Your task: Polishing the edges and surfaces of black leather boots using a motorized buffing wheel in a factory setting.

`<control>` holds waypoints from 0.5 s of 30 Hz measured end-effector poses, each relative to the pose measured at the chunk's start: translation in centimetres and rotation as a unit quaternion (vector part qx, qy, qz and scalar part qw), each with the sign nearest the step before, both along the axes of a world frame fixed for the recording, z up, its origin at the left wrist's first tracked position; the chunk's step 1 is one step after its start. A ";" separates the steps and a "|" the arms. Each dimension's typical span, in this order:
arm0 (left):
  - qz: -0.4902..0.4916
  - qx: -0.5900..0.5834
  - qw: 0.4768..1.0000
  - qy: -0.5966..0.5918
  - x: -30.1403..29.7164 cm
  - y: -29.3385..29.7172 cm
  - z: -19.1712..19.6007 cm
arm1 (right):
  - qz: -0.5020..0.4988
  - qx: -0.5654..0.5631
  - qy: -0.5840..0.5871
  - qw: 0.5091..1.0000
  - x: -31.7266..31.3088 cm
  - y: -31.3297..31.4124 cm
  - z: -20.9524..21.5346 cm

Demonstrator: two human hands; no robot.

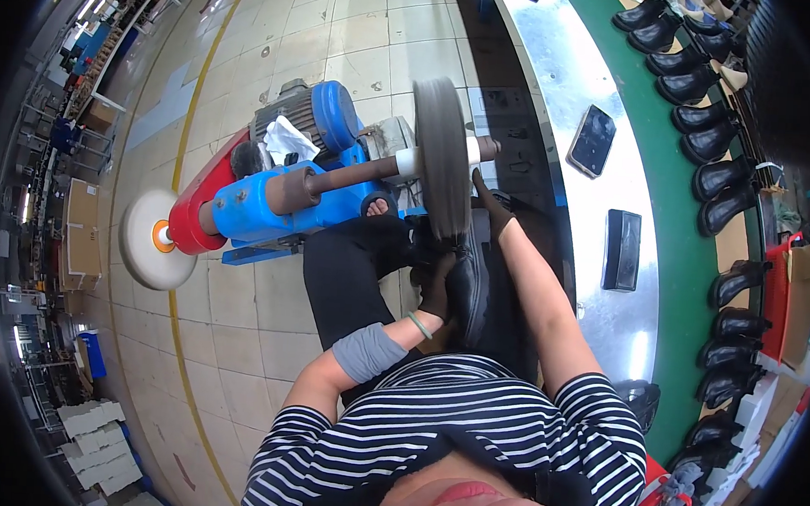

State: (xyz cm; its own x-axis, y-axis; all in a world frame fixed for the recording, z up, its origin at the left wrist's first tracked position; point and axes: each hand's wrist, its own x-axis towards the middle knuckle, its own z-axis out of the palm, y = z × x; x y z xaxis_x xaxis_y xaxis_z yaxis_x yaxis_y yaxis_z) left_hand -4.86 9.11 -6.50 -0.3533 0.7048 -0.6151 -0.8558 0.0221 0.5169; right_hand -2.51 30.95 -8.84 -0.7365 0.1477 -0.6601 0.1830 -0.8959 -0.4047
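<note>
A black leather boot (469, 298) is over my lap, its glossy side up against the lower edge of a dark brush wheel (442, 159). The wheel looks smeared, as if spinning. My left hand (434, 289), in a dark thin glove, grips the boot from its left side, fingers partly hidden behind it. On the far right side of the boot my right hand (493, 207), gloved the same way, is closed around it, close to the wheel. The wheel partly hides the fingers of this hand.
A blue and red polishing machine (270, 200) carries the wheel on a shaft, with a white buffing wheel (158, 240) at its other end. To my right, a metal bench (616, 328) bears a phone (593, 140) and a black block (621, 250). Several black boots (689, 85) line a green surface (683, 359).
</note>
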 end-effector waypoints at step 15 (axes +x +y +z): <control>-0.043 -0.018 0.985 0.168 -0.1 2.5 1.6 | -0.061 -0.018 0.177 0.982 5.4 -0.9 6.9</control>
State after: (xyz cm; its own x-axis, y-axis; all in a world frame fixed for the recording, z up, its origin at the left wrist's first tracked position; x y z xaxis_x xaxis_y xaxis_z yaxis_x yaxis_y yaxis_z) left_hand -4.93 11.61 -4.85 -0.4821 0.7203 -0.4987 -0.6302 0.1103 0.7686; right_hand 2.85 30.09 -1.98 -0.8991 0.2300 -0.3725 -0.0728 -0.9176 -0.3909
